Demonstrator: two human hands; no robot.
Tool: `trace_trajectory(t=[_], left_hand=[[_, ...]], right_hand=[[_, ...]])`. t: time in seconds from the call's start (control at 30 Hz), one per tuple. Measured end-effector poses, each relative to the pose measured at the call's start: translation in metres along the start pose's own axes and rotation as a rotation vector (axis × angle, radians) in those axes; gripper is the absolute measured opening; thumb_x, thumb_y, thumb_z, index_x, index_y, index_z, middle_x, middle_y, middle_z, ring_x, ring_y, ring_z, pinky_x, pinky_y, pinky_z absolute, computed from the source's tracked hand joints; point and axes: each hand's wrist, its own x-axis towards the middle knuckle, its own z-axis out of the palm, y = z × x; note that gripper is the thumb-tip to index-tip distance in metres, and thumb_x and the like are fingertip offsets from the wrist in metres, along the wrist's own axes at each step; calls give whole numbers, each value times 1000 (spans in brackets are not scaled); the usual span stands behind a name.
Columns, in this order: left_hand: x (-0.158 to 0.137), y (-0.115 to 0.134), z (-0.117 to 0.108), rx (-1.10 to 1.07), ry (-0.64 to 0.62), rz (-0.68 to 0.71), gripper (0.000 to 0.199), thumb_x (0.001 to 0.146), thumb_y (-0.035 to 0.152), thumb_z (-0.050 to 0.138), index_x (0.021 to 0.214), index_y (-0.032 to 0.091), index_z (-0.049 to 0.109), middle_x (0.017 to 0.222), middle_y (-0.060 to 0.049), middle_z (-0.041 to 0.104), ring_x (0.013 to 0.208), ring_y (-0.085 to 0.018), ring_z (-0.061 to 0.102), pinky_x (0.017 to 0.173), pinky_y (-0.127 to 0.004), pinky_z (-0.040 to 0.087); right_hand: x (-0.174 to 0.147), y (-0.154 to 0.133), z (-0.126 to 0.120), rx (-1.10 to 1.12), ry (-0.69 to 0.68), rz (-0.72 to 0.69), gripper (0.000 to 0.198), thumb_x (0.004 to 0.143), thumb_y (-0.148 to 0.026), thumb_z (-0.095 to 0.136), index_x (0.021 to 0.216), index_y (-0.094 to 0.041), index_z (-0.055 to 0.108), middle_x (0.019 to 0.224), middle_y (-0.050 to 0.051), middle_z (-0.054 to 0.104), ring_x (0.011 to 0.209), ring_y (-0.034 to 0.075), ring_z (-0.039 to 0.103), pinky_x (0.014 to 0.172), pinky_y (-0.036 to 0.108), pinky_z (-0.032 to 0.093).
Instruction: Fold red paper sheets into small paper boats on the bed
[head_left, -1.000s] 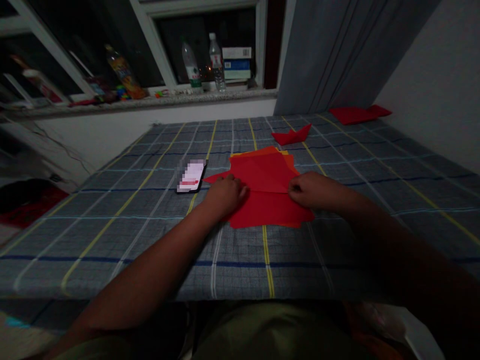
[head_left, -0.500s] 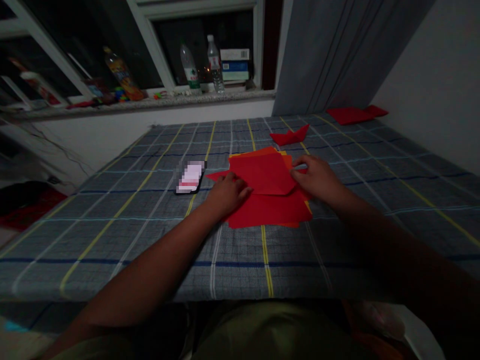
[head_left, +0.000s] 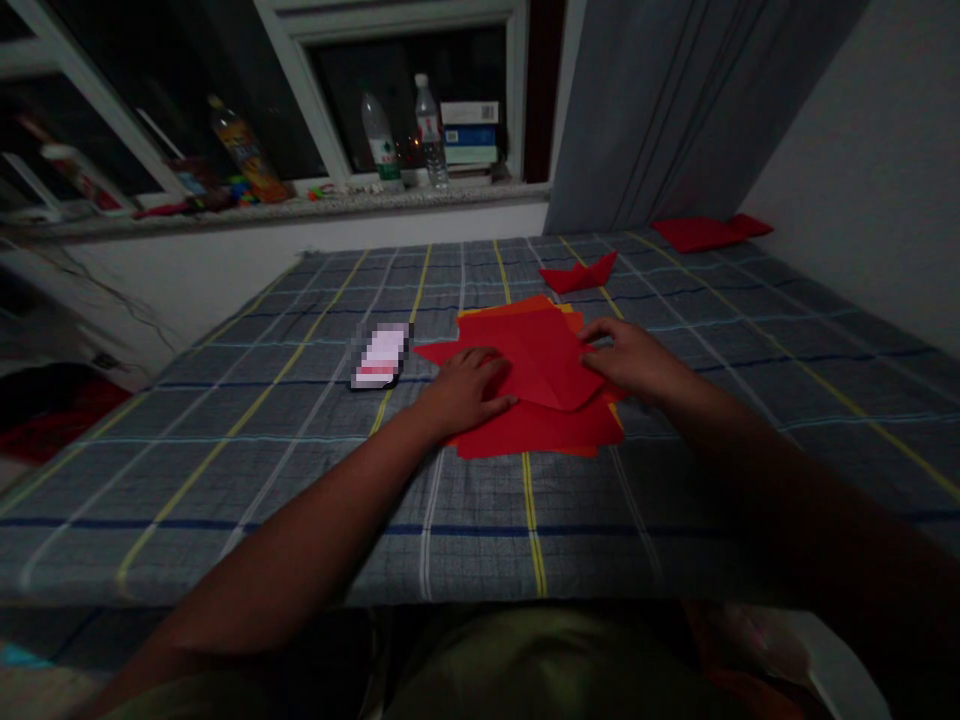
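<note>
A partly folded red sheet of paper (head_left: 544, 365) lies over a loose stack of red and orange paper (head_left: 536, 432) on the checked tablecloth. My left hand (head_left: 466, 388) rests with its fingers stretched across the left side of the folded sheet. At the sheet's right edge, my right hand (head_left: 619, 355) pinches the paper between thumb and fingers. Creases run through the middle of the sheet, and a pointed red tip sticks out at its left. Behind the stack sits a red folded paper boat (head_left: 581, 273).
A phone (head_left: 381, 355) with a blurred screen lies left of the stack. More red paper (head_left: 705, 234) lies at the far right by the curtain. Plastic bottles (head_left: 431, 135) and a pile of boxes (head_left: 470, 135) stand on the windowsill. The tablecloth's front edge (head_left: 337, 598) is close to my body.
The sheet's front edge has shifted from nearly straight to a point towards me, with creases now showing. My left hand has moved slightly right and nearer, its fingers flatter. My right hand keeps its pinch.
</note>
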Motion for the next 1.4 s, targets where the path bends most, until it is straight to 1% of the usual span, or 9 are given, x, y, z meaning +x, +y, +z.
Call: trace_trajectory(t=[0.1, 0.23, 0.33, 0.5, 0.73, 0.93, 1.07, 1.27, 1.4], left_hand=[[0, 2, -2, -35, -6, 76, 69, 96, 50, 63, 155, 20, 47, 162, -16, 44, 150, -33, 40, 123, -53, 33], [1, 14, -9, -52, -84, 306, 67, 95, 20, 54, 160, 28, 40, 169, -7, 38, 158, -28, 29, 128, -53, 24], [2, 24, -11, -40, -155, 386, 66, 95, 7, 44, 156, 33, 47, 163, -2, 48, 160, -24, 27, 128, -55, 22], [1, 30, -11, 20, -176, 399, 52, 95, 11, 51, 139, 34, 64, 147, -2, 64, 147, -26, 44, 126, -58, 19], [-2, 35, -23, 205, -30, 349, 30, 97, 25, 55, 121, 26, 73, 122, -8, 70, 127, -32, 51, 125, -63, 16], [0, 32, -28, 311, 27, 170, 21, 98, 31, 57, 106, 22, 74, 111, -12, 69, 120, -35, 55, 110, -60, 34], [0, 26, -24, 289, 2, 55, 27, 101, 30, 52, 117, 21, 72, 114, -13, 70, 112, -32, 61, 100, -52, 42], [-1, 31, -23, 182, -73, -30, 45, 103, 34, 45, 140, 15, 61, 126, -14, 69, 111, -29, 64, 93, -42, 49], [-5, 39, -23, 164, -80, 5, 45, 104, 43, 42, 131, 18, 69, 121, -14, 68, 109, -30, 61, 98, -45, 48]], right_hand=[[-5, -2, 0, -126, -64, -160, 33, 84, -14, 59, 116, -19, 67, 107, 10, 74, 88, 23, 71, 78, 33, 55], [-10, -2, 2, -279, -49, -411, 36, 79, -6, 57, 112, -17, 69, 118, 13, 70, 111, 26, 66, 97, 33, 50], [-14, -7, 3, -275, -36, -470, 36, 81, -6, 54, 112, -17, 70, 119, 13, 70, 112, 25, 66, 97, 33, 50], [-18, -13, 2, -270, -18, -457, 34, 81, -6, 52, 105, -16, 73, 109, 10, 75, 99, 23, 69, 90, 31, 50], [-16, -14, -5, -311, -87, -374, 29, 85, -10, 53, 99, -18, 77, 102, 8, 79, 90, 22, 70, 82, 29, 49], [-14, -13, -16, -307, -50, -286, 31, 88, -13, 51, 99, -19, 80, 106, 8, 80, 96, 23, 72, 85, 30, 49], [-13, -10, -25, -269, 6, -279, 37, 88, -11, 47, 102, -21, 80, 112, 7, 80, 103, 25, 72, 90, 33, 51], [-17, -14, -35, -280, 104, -414, 42, 84, -6, 49, 108, -23, 80, 117, 8, 77, 112, 29, 68, 100, 43, 52], [-26, -24, -37, -340, 216, -418, 39, 84, -6, 47, 99, -25, 78, 114, 10, 73, 117, 31, 63, 102, 45, 49]])
